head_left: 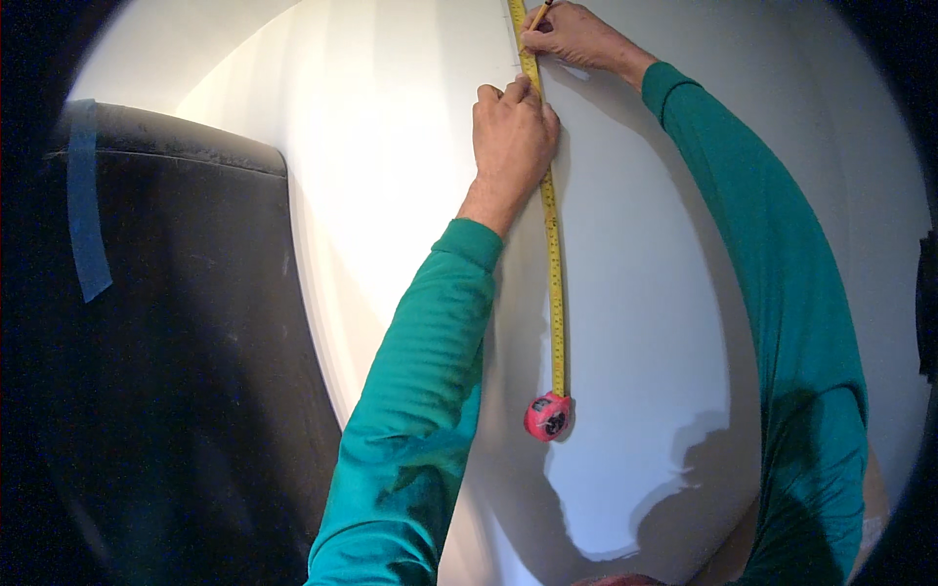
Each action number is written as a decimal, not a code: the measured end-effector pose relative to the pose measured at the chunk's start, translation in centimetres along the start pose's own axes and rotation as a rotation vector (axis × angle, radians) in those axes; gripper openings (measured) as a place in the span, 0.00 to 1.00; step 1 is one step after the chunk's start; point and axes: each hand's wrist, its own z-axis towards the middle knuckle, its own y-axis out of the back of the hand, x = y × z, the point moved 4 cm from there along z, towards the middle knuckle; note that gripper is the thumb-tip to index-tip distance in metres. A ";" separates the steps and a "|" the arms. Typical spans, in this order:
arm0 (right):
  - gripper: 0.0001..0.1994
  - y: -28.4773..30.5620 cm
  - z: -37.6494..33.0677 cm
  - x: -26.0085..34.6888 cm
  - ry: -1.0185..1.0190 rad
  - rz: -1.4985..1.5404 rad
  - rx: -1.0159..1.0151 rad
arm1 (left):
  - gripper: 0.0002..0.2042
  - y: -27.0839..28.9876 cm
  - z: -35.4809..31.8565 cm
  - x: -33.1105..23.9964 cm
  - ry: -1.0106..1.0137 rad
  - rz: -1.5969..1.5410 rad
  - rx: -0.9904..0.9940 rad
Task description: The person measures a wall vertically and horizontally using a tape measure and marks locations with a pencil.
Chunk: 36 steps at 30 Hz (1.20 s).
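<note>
A yellow tape measure blade (553, 254) runs up a pale wall, drawn out from its red and black case (548, 417), which hangs at the lower end. My left hand (513, 132) is closed over the blade partway up, its fingers pressing it against the wall. Higher up, at the top edge of the view, my right hand (576, 37) pinches a pencil (540, 14) beside the blade. The pencil's tip is hidden by the fingers. Faint marks show on the wall just left of the blade. Both arms wear green sleeves.
A large black padded panel or furniture back (186, 322) stands at the left, with a strip of blue tape (88, 205) hanging on it. The pale wall (645, 293) carries shadows of my arms and head. A dark object (925, 308) shows at the right rim.
</note>
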 end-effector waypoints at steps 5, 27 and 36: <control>0.14 -0.3 0.1 -0.2 0.030 -0.001 -0.048 | 0.17 0.1 0.1 -0.2 -0.007 0.001 0.007; 0.12 -0.6 -0.4 1.2 -0.080 -0.022 -0.009 | 0.18 0.3 -0.3 0.3 0.034 -0.040 0.033; 0.12 -2.8 0.0 -8.0 -0.033 0.496 -0.204 | 0.13 0.4 0.6 -0.9 -0.048 0.115 0.140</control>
